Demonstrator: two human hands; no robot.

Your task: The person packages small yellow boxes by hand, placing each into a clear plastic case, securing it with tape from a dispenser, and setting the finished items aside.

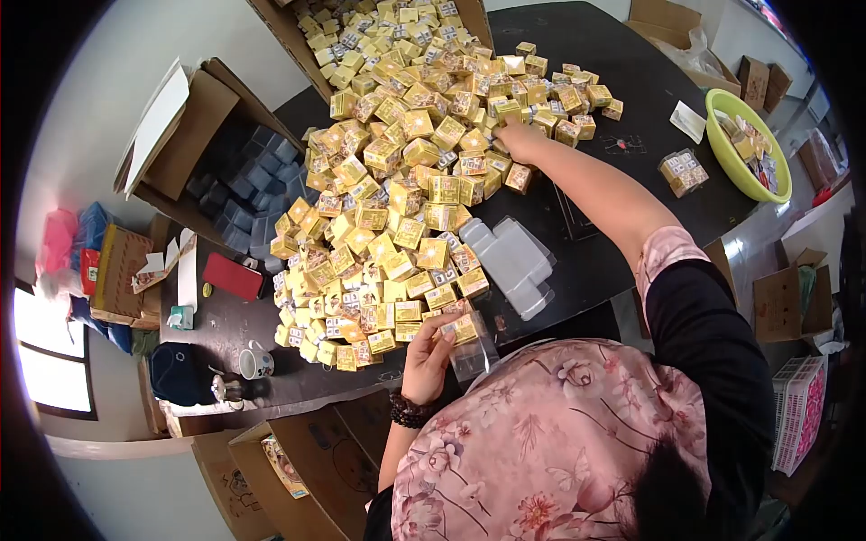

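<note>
A big heap of small yellow printed boxes (397,180) spreads over the dark table. Low in front of me, my left hand (428,356) is closed around a clear plastic box (473,359), with a small yellow box (463,328) at its upper end. My right hand (520,142) is stretched out to the far right part of the heap, its fingers bent down among the boxes. What those fingers grip, if anything, is hidden. Between the hands, flat clear plastic packaging (510,263) lies on the table.
A tipped carton (483,22) holds more yellow boxes at the back. Another carton (194,135) contains clear plastic boxes. To the right are a filled clear pack (683,171) and a green basin (783,185). A red case (234,276) and a mug (256,362) stand left.
</note>
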